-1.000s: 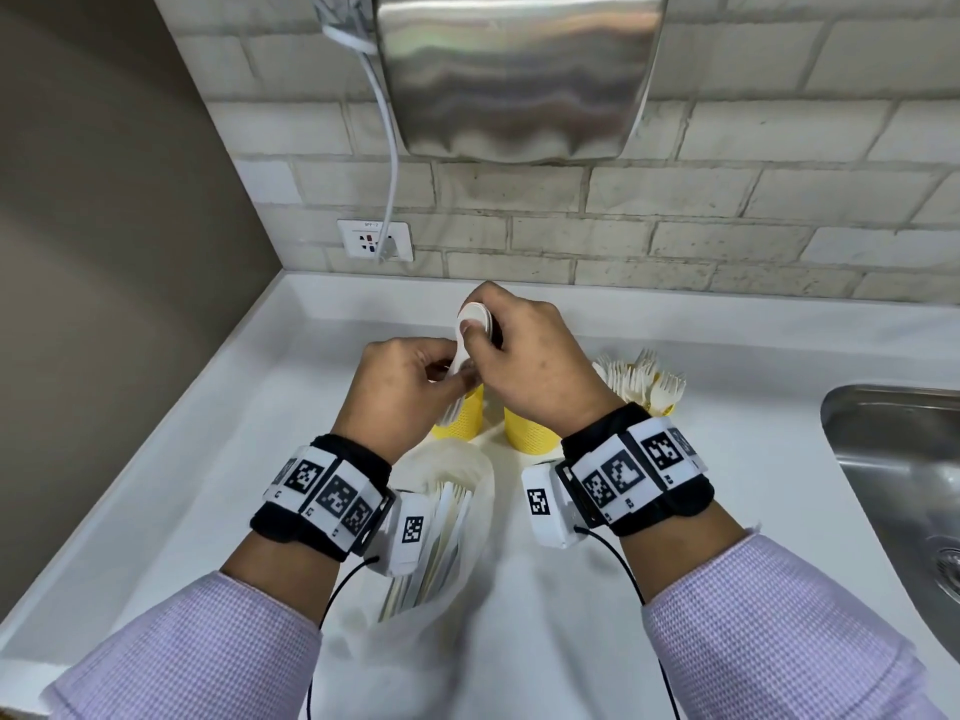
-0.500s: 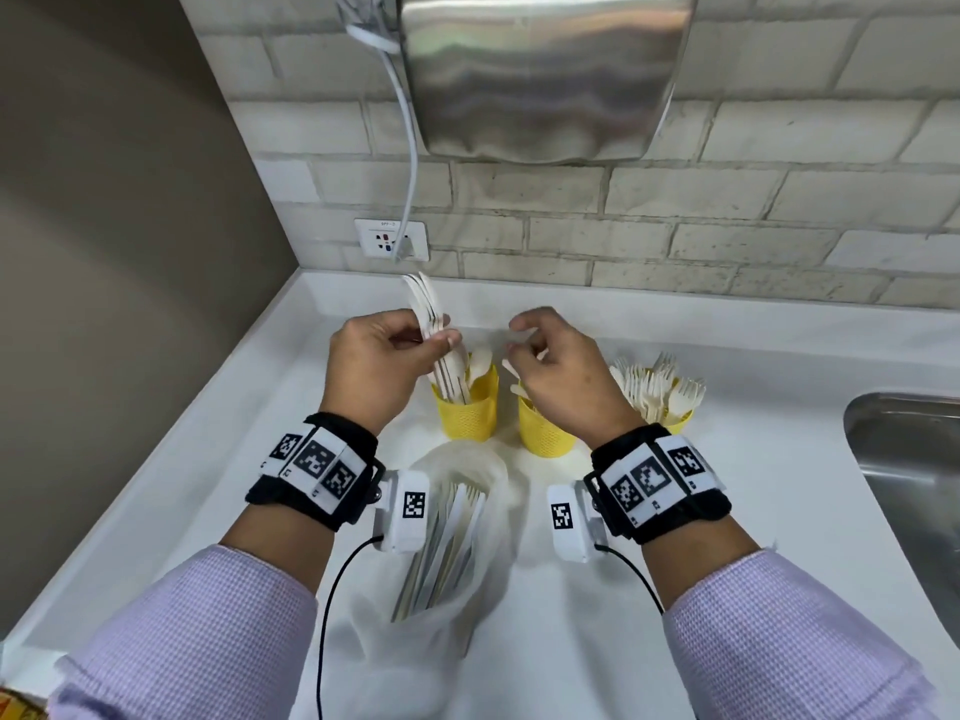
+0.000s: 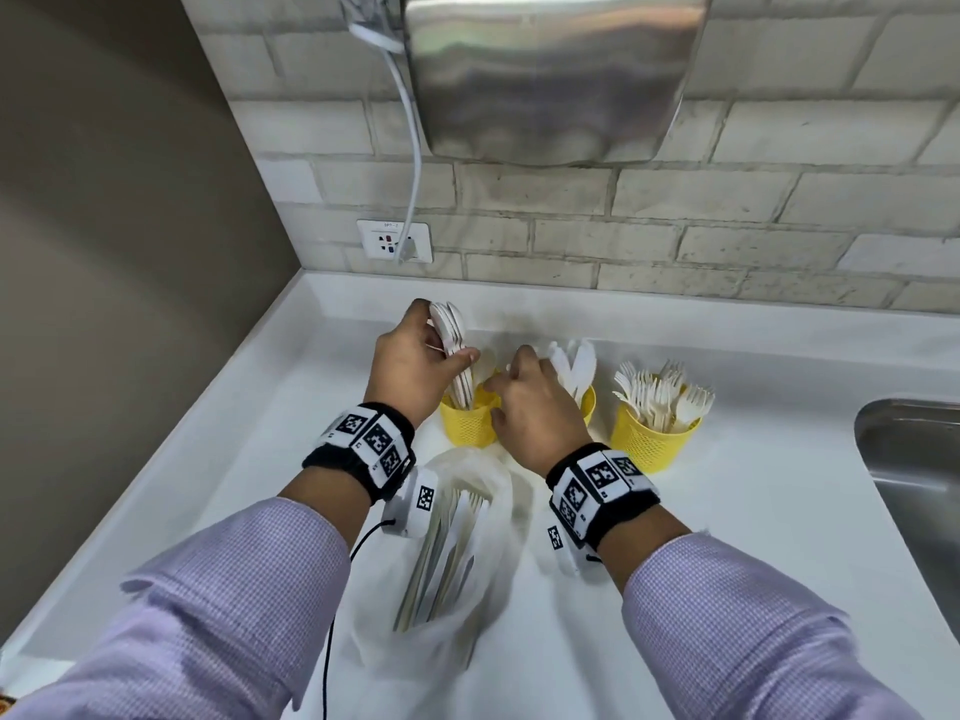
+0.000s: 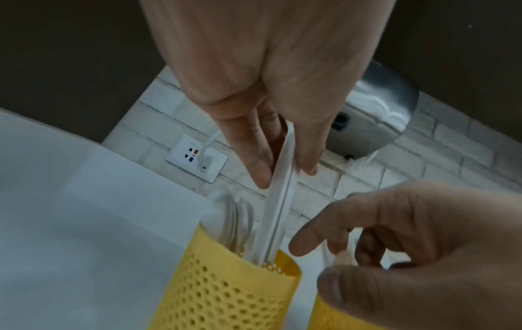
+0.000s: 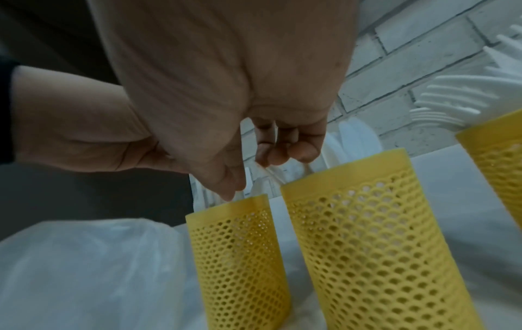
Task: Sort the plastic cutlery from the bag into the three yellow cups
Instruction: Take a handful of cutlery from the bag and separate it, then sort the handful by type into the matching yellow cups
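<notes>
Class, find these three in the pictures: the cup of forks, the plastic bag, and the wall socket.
cup of forks (image 3: 652, 446): head view, on its yellow perforated wall.
plastic bag (image 3: 496, 478): head view, on the translucent rim of its open mouth.
wall socket (image 3: 387, 240): head view, on its white faceplate.

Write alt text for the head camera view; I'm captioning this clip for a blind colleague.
The left hand lowers a bunch of white plastic spoons into the leftmost yellow cup while the right hand reaches over the middle cup. A third cup holds forks, and a clear bag of cutlery lies on the white counter.
</notes>
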`<state>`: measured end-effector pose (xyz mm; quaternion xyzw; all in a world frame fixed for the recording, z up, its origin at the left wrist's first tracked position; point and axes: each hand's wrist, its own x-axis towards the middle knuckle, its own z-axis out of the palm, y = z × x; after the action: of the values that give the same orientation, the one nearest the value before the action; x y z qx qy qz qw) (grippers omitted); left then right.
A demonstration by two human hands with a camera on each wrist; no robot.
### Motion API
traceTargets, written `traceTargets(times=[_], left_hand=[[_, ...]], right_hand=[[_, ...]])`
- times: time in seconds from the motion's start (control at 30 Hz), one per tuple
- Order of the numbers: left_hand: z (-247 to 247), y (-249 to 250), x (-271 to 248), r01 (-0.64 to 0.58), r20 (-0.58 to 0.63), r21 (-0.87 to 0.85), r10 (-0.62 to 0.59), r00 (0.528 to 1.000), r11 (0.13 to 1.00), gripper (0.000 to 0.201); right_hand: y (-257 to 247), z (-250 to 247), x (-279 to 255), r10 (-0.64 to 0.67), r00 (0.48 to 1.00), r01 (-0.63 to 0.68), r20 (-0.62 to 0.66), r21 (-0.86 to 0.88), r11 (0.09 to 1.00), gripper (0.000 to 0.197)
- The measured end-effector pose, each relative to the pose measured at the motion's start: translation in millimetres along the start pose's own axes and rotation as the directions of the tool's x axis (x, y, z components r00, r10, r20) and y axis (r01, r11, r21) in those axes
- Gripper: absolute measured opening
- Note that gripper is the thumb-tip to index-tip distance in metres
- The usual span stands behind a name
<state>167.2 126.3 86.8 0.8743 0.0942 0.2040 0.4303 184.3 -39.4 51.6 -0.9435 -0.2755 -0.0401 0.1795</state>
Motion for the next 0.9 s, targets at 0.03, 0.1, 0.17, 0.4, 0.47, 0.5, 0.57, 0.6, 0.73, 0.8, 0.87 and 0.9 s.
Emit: traceTargets(times=[0.03, 0.1, 0.17, 0.4, 0.47, 0.5, 0.57, 0.6, 0.73, 0.8, 0.87, 0.9], left_hand=[[3.0, -0.3, 0.5, -0.004, 0.007, 0.041, 0.004, 1.000, 0.999, 0.046], [8.2, -1.3, 0.3, -0.005, 0.029, 0.107, 0.002, 1.000, 0.994, 0.049], [12.5, -3.1, 0.3, -0.001, 0.047, 0.141, -0.006, 0.999, 0.990, 0.050], [17.4, -12.6, 5.8, -0.074, 0.062, 0.246, 0.060, 0.996, 0.967, 0.059], [15.0, -12.2, 5.3, -0.136, -0.005, 0.308, 0.144, 0.990, 0.942, 0.055], [13.3, -12.3, 5.0, -0.157, -0.041, 0.316, 0.179, 0.983, 0.936, 0.051], [9.5, -15.4, 5.1, -0.171, -0.076, 0.312, 0.204, 0.976, 0.935, 0.045], [8.2, -19.7, 5.6, -0.163, -0.056, 0.318, 0.190, 0.980, 0.934, 0.044], [8.9, -36.5, 7.2, -0.181, 0.232, 0.360, 0.100, 0.968, 0.915, 0.041], [9.9, -40.3, 5.2, -0.178, 0.324, 0.351, 0.059, 0.944, 0.920, 0.041], [6.7, -40.1, 2.2, -0.142, 0.314, 0.333, 0.033, 0.949, 0.932, 0.043], [3.8, -38.2, 0.3, -0.120, 0.283, 0.326, 0.025, 0.959, 0.938, 0.045]], right_hand=[[1.5, 1.5, 0.3, -0.007, 1.000, 0.007, 0.002, -0.018, 1.000, 0.029], [5.3, 3.7, 1.3, -0.004, 1.000, 0.004, -0.014, -0.025, 1.000, 0.026], [8.8, 2.4, 2.4, 0.019, 0.999, -0.020, -0.039, -0.003, 1.000, 0.026], [8.2, -5.3, 4.5, 0.051, 0.957, -0.067, -0.284, -0.049, 0.997, 0.034], [3.6, -5.6, 1.9, 0.002, 0.940, -0.023, -0.342, -0.057, 0.998, 0.025], [0.5, -5.6, -0.9, -0.023, 0.943, 0.011, -0.332, -0.038, 0.999, 0.023], [-6.5, -5.9, -6.7, -0.058, 0.971, 0.062, -0.233, 0.011, 0.998, 0.021], [-9.5, -4.6, -8.7, -0.062, 0.984, 0.067, -0.169, 0.026, 0.997, 0.020], [-13.2, 6.9, -5.4, -0.010, 1.000, 0.010, -0.012, 0.010, 1.000, 0.016], [-12.3, 12.8, -2.4, 0.005, 1.000, -0.005, 0.017, 0.018, 1.000, 0.017], [-11.6, 16.9, -1.8, 0.000, 0.999, -0.001, 0.032, 0.051, 0.999, 0.017], [-11.6, 17.1, -2.0, -0.004, 1.000, 0.002, 0.027, 0.071, 0.998, 0.016]])
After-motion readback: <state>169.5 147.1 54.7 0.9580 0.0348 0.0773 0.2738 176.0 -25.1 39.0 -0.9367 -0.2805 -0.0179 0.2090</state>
